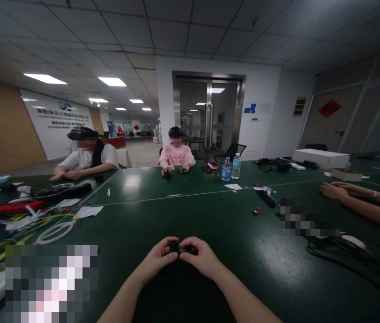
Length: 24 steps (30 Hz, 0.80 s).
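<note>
Close in front of me, just above or on the dark green table [136, 226], my left hand [158, 261] and my right hand [206, 259] come together around a small black object [175, 247]. Both hands are closed on it, thumbs on the near side and fingers curled behind. The fingers cover much of the object, so its exact kind cannot be made out. A small black and red-orange piece [255, 211] lies on the table beyond my right hand.
Tangled cables [55, 231] and papers spread across the left. Two water bottles [231, 168], a white box [321, 158] and a mouse [353, 241] stand or lie to the right. Two people [176, 152] sit opposite; another person's hands [336, 190] rest at the right.
</note>
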Each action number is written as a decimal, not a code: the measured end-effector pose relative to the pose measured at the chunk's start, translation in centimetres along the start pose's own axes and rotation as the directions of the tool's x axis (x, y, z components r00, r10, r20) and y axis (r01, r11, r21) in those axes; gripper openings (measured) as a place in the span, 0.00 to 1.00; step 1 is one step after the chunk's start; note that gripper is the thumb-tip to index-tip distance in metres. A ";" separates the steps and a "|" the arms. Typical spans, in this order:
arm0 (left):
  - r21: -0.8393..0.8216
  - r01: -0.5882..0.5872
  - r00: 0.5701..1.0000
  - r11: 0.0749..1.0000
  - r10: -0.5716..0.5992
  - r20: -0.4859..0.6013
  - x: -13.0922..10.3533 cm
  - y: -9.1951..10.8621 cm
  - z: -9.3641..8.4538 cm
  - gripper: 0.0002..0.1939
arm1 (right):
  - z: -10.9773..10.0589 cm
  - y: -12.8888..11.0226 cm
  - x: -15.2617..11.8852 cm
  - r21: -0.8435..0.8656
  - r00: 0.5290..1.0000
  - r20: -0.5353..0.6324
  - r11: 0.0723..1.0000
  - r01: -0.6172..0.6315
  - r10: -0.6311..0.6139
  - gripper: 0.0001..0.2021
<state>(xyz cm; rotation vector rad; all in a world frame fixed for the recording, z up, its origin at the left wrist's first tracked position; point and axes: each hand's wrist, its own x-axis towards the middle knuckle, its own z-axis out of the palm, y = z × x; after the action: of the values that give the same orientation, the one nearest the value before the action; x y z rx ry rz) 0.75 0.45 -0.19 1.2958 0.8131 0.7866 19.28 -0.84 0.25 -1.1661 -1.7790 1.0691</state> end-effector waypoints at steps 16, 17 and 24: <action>0.000 -0.029 0.999 1.000 0.029 0.039 0.1 -0.1 0.0 0.21 | 0.4 0.5 0.2 0.011 0.998 -0.022 0.999 0.051 -0.051 0.09; 0.006 -0.035 0.999 0.999 0.035 0.036 0.1 -0.2 0.0 0.21 | 0.4 0.5 0.3 0.023 0.998 -0.045 0.998 0.053 -0.052 0.09; 0.034 -0.028 0.999 0.999 0.027 0.033 0.0 0.0 0.0 0.20 | 0.4 0.2 0.3 0.054 0.992 -0.107 0.996 0.070 -0.064 0.06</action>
<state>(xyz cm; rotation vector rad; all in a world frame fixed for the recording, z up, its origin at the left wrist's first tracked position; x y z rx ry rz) 0.78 0.48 -0.17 1.3500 0.7870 0.7746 18.90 -0.58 0.00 -1.1000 -1.6832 0.9960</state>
